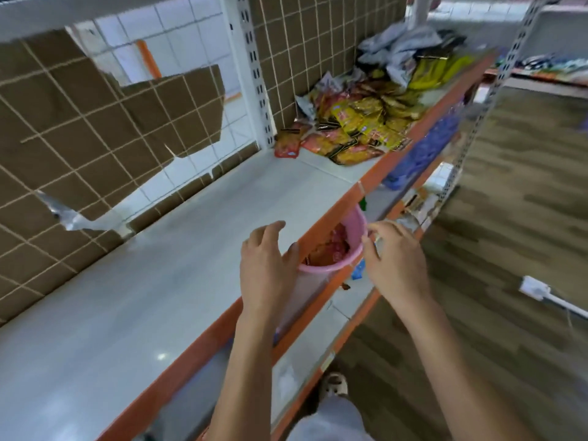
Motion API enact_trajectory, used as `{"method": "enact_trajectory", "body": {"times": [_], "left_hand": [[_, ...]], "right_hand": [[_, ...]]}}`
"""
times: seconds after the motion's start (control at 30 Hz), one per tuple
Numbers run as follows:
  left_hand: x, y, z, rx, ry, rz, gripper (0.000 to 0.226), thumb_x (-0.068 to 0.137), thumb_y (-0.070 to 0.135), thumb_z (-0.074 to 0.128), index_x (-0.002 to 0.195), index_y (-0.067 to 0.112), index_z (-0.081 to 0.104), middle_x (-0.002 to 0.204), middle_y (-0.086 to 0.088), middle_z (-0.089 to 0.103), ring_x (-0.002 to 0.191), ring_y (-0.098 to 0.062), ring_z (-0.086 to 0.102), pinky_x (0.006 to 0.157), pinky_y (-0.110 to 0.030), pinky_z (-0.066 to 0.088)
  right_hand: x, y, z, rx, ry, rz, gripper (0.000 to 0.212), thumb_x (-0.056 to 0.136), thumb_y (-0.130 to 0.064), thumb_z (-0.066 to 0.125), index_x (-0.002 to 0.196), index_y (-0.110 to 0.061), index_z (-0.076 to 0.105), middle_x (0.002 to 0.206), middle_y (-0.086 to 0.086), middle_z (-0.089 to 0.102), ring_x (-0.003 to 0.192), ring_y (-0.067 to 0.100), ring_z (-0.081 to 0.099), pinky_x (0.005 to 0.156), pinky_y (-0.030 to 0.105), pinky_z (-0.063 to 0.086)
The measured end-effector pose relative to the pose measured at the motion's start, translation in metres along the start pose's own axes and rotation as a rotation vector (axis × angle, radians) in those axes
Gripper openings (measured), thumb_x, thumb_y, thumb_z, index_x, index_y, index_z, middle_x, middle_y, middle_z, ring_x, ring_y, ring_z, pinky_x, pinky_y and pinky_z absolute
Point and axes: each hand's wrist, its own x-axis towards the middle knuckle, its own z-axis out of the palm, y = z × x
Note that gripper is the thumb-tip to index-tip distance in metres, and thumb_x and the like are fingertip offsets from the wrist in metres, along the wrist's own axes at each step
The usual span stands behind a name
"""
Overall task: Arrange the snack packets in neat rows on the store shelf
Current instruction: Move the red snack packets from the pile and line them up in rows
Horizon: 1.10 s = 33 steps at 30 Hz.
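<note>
A pile of snack packets (356, 128), red, orange and yellow, lies jumbled at the far right of the white shelf (178, 268) with its orange front edge. Just below that edge stands a pink bucket (354, 230) with several red and orange packets (331, 249) inside. My left hand (267, 265) hovers over the shelf edge with relaxed fingers, its thumb by the bucket's near rim. My right hand (394, 259) is at the bucket's right side, fingers loosely bent, fingertips at the rim. Neither hand holds a packet.
Torn brown cardboard (79, 128) lines the wire grid behind the shelf. A white slotted upright (254, 74) divides the back. Crumpled grey wrapping (397, 46) and yellow packets (436, 71) lie beyond the pile. Lower shelves (318, 342) carry scattered items. A power strip (537, 289) lies on the wood floor.
</note>
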Motion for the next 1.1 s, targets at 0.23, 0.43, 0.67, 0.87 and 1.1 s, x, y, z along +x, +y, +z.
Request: {"method": "enact_trajectory", "body": {"times": [0.23, 0.43, 0.67, 0.87, 1.1], "left_hand": [[0.08, 0.04, 0.062, 0.019, -0.097, 0.011, 0.054, 0.092, 0.035, 0.058, 0.141, 0.02, 0.041, 0.144, -0.007, 0.041, 0.129, -0.026, 0.041, 0.104, -0.035, 0.036], [0.18, 0.06, 0.117, 0.019, -0.182, -0.147, 0.052, 0.092, 0.044, 0.055, 0.135, 0.015, 0.044, 0.125, -0.015, 0.056, 0.116, -0.032, 0.051, 0.092, -0.04, 0.043], [0.266, 0.08, 0.163, 0.071, -0.146, -0.229, 0.056, 0.092, 0.048, 0.052, 0.129, 0.006, 0.047, 0.124, -0.023, 0.054, 0.114, -0.04, 0.051, 0.088, -0.043, 0.043], [0.298, 0.097, 0.184, 0.26, -0.139, -0.342, 0.081, 0.083, 0.066, 0.053, 0.134, 0.005, 0.037, 0.126, -0.025, 0.048, 0.117, -0.042, 0.048, 0.094, -0.045, 0.041], [0.316, 0.092, 0.189, 0.162, -0.172, -0.437, 0.085, 0.082, 0.029, 0.071, 0.139, -0.007, 0.02, 0.127, -0.028, 0.049, 0.121, -0.041, 0.045, 0.091, -0.042, 0.042]], "right_hand": [[0.089, 0.036, 0.0, -0.055, -0.055, 0.016, 0.033, 0.092, -0.019, 0.054, 0.123, -0.009, 0.056, 0.12, 0.008, 0.06, 0.115, 0.026, 0.051, 0.098, 0.034, 0.038], [0.194, 0.062, 0.019, -0.183, -0.206, -0.01, 0.037, 0.094, -0.025, 0.051, 0.129, -0.014, 0.05, 0.128, 0.006, 0.054, 0.12, 0.027, 0.046, 0.099, 0.036, 0.037], [0.267, 0.078, 0.053, -0.253, -0.271, -0.115, 0.042, 0.085, -0.012, 0.054, 0.127, -0.017, 0.051, 0.126, 0.004, 0.055, 0.118, 0.027, 0.045, 0.099, 0.036, 0.037], [0.295, 0.08, 0.066, -0.315, -0.357, -0.211, 0.047, 0.082, -0.011, 0.057, 0.127, -0.022, 0.052, 0.128, -0.001, 0.051, 0.12, 0.026, 0.037, 0.101, 0.038, 0.037], [0.312, 0.097, 0.072, -0.196, -0.317, -0.38, 0.038, 0.076, -0.002, 0.058, 0.111, -0.012, 0.068, 0.115, 0.003, 0.064, 0.104, 0.031, 0.049, 0.087, 0.038, 0.046]]}}
